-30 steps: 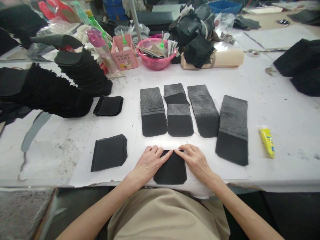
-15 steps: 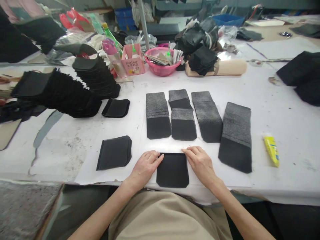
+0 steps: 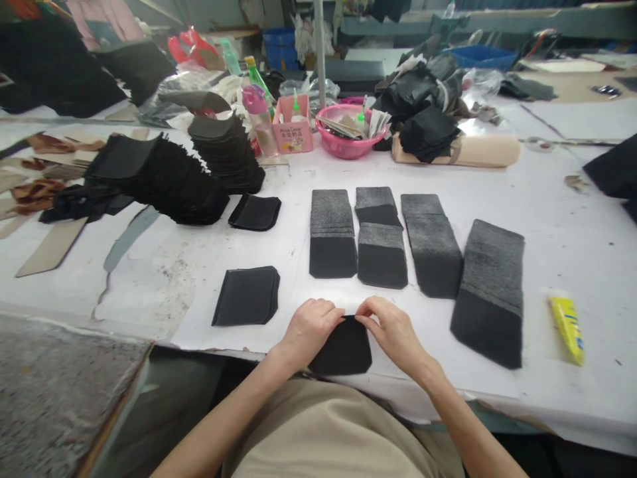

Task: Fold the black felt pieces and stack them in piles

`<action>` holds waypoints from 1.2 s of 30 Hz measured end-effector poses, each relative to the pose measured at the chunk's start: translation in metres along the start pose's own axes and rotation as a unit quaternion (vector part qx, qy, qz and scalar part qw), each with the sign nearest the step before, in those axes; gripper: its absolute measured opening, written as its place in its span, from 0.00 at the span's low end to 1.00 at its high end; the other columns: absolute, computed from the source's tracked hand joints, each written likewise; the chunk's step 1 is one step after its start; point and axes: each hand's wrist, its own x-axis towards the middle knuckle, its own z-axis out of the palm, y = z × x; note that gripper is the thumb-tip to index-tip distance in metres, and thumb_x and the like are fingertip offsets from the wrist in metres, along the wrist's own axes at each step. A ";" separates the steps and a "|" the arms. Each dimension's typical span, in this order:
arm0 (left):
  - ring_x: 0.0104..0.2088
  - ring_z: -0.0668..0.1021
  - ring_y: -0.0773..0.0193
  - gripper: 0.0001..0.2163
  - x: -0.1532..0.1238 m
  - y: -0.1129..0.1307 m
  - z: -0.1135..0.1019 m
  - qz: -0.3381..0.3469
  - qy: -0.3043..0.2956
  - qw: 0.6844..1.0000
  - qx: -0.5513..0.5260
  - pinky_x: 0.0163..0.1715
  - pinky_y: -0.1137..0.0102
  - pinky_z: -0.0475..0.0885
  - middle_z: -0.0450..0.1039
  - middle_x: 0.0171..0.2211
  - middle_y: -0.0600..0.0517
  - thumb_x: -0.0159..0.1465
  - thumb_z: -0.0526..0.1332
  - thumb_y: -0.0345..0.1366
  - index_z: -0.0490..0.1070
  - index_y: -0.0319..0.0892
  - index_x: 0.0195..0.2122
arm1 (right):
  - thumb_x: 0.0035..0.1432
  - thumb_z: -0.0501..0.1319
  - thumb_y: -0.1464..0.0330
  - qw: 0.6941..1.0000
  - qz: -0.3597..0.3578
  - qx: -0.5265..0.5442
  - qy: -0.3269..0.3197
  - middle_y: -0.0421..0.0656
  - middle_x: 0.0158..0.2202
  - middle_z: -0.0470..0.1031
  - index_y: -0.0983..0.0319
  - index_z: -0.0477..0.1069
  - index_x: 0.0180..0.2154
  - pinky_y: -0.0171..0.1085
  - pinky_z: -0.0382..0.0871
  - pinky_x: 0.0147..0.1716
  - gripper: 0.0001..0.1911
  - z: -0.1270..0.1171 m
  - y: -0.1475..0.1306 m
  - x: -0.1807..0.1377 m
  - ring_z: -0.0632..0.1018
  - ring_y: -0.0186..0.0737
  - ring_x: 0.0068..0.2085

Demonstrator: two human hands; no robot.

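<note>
A black leather-like piece (image 3: 344, 350) with cut lower corners lies at the table's front edge before me. My left hand (image 3: 311, 332) covers its left side, with thumb and fingers pinched on the top edge. At the top right corner, my right hand (image 3: 395, 330) pinches the same edge between thumb and fingertips. A similar stack of black pieces (image 3: 247, 296), each with a folded left edge, rests to the left. Beyond my hands are fanned rows of black pieces with grey fuzzy backs, among them the left row (image 3: 332, 232) and the right row (image 3: 488, 295).
A yellow tube (image 3: 567, 330) lies at the right. Tall stacks of black pieces (image 3: 159, 179) lean at the back left, near a small black pile (image 3: 255, 212). Behind stand a pink box (image 3: 292, 129), a pink basin (image 3: 348, 147) and a beige roll (image 3: 485, 151).
My hands have drawn closer together along the piece's top edge, and the left one now covers more of it. Both have gone from pressing to pinching. The whole view has shifted left.
</note>
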 end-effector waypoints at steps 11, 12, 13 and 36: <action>0.34 0.79 0.64 0.13 -0.059 -0.077 -0.057 -0.347 0.246 0.886 -0.186 0.35 0.72 0.72 0.78 0.35 0.51 0.67 0.59 0.44 0.74 0.40 0.44 | 0.65 0.58 0.71 0.985 -0.072 -0.136 0.075 0.45 0.38 0.76 0.60 0.70 0.37 0.42 0.67 0.38 0.04 0.022 0.011 0.049 0.75 0.47 0.41; 0.34 0.79 0.63 0.15 -0.066 -0.088 -0.060 -0.371 0.274 0.872 -0.167 0.35 0.72 0.72 0.78 0.36 0.51 0.66 0.59 0.45 0.73 0.40 0.45 | 0.64 0.58 0.72 0.980 -0.086 -0.163 0.076 0.46 0.41 0.76 0.61 0.71 0.40 0.44 0.67 0.40 0.04 0.026 0.010 0.055 0.74 0.48 0.43; 0.33 0.79 0.63 0.15 -0.072 -0.098 -0.062 -0.391 0.284 0.865 -0.133 0.35 0.72 0.72 0.78 0.35 0.50 0.66 0.59 0.45 0.73 0.40 0.46 | 0.64 0.59 0.72 0.975 -0.098 -0.183 0.077 0.47 0.45 0.76 0.61 0.71 0.42 0.45 0.67 0.42 0.06 0.030 0.009 0.061 0.74 0.50 0.46; 0.61 0.67 0.54 0.16 0.019 -0.061 -0.003 -0.070 0.057 0.989 0.114 0.60 0.58 0.66 0.66 0.59 0.41 0.69 0.55 0.30 0.65 0.36 0.58 | 0.69 0.49 0.67 0.965 -0.076 -0.086 0.237 0.46 0.36 0.76 0.62 0.67 0.46 0.39 0.74 0.37 0.11 0.056 0.043 0.088 0.79 0.42 0.36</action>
